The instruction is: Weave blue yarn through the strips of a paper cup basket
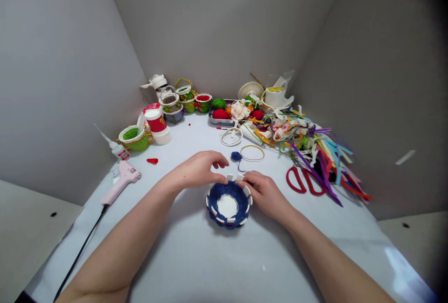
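A small white cup wound with dark blue yarn [227,204] stands on the white table [196,256] in front of me, with white strips sticking up round its rim. My left hand [198,170] rests at the cup's far left rim, fingers curled over the edge. My right hand [263,192] pinches the yarn at the cup's far right rim. A thin blue strand runs from there to a little blue yarn ball [236,156] just behind the cup.
A pink glue gun [121,181] with a black cord lies left. Red scissors [304,180] and a heap of coloured strips [315,146] lie right. Finished little baskets [185,97], a red cup [156,120], rings [252,152] and a tray [224,112] stand behind.
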`<state>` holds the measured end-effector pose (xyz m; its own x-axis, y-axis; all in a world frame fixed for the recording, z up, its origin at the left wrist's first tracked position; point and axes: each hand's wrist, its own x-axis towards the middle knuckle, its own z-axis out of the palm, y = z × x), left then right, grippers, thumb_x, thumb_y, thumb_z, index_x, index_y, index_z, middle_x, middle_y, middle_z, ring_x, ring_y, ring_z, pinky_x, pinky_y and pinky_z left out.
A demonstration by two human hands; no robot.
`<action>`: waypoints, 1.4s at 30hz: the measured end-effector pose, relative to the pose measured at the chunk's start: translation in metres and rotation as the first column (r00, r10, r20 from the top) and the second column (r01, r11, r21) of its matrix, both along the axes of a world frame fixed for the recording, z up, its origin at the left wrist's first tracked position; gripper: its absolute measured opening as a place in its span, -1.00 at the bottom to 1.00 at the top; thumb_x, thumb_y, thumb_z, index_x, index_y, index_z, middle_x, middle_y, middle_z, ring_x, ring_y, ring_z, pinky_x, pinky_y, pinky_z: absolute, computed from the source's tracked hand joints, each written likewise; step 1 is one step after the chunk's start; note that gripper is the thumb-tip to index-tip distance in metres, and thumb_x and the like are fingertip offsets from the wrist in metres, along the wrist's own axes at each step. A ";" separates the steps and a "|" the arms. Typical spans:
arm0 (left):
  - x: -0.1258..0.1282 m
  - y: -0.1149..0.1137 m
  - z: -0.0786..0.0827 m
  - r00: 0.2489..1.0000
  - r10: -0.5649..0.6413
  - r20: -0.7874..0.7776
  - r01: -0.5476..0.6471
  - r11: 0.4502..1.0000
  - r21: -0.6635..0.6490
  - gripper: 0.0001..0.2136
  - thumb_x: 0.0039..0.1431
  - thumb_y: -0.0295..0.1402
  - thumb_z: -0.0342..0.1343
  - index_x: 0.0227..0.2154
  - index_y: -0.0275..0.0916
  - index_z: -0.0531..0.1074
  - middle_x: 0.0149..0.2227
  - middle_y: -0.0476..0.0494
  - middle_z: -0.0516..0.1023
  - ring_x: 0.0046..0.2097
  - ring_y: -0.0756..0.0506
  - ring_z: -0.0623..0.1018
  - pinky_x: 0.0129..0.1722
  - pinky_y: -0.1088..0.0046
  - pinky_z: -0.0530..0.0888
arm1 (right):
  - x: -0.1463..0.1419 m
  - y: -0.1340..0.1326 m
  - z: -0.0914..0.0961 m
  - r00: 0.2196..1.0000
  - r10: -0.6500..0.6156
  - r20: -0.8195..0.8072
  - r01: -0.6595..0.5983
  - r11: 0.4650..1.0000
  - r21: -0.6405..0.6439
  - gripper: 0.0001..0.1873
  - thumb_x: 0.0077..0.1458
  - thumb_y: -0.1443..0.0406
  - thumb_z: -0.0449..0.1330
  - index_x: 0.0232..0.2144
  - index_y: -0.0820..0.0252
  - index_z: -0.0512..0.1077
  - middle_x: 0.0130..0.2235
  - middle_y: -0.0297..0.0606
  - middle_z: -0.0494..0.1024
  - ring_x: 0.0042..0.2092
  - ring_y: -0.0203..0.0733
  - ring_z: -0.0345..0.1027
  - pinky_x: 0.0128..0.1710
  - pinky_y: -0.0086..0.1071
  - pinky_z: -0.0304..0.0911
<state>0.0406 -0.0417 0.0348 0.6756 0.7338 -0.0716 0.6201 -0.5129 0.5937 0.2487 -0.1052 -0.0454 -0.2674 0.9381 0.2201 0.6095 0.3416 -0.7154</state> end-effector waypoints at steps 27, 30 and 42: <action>0.019 0.001 -0.040 0.997 -0.067 -0.030 0.065 0.996 -0.059 -0.74 -0.05 -0.45 0.03 -0.27 -0.21 0.51 -0.32 -0.05 0.54 -0.30 -0.03 0.46 -0.33 0.53 0.34 | 0.013 -0.005 0.019 0.995 -0.079 0.065 0.072 0.993 0.095 -0.89 0.18 0.33 0.07 -0.34 0.15 0.41 -0.32 -0.25 0.44 -0.21 -0.17 0.30 -0.19 -0.30 0.19; 0.019 0.000 -0.039 0.998 -0.064 -0.026 0.062 0.996 -0.056 -0.72 -0.05 -0.46 0.02 -0.26 -0.21 0.51 -0.32 -0.05 0.54 -0.30 -0.03 0.46 -0.33 0.53 0.34 | 0.013 -0.006 0.019 0.994 -0.088 0.060 0.082 0.992 0.092 -0.89 0.18 0.32 0.07 -0.36 0.16 0.39 -0.33 -0.26 0.44 -0.23 -0.18 0.30 -0.20 -0.31 0.19; 0.020 -0.002 -0.038 0.995 0.003 -0.095 -0.004 1.000 -0.016 -0.72 -0.05 -0.50 -0.03 -0.28 -0.19 0.50 -0.29 -0.06 0.57 -0.27 -0.04 0.49 -0.34 0.52 0.34 | 0.013 -0.015 0.033 1.000 -0.014 0.015 0.016 0.997 -0.082 -0.83 0.14 0.21 0.07 -0.32 0.17 0.41 -0.33 -0.24 0.46 -0.27 -0.18 0.31 -0.30 -0.36 0.22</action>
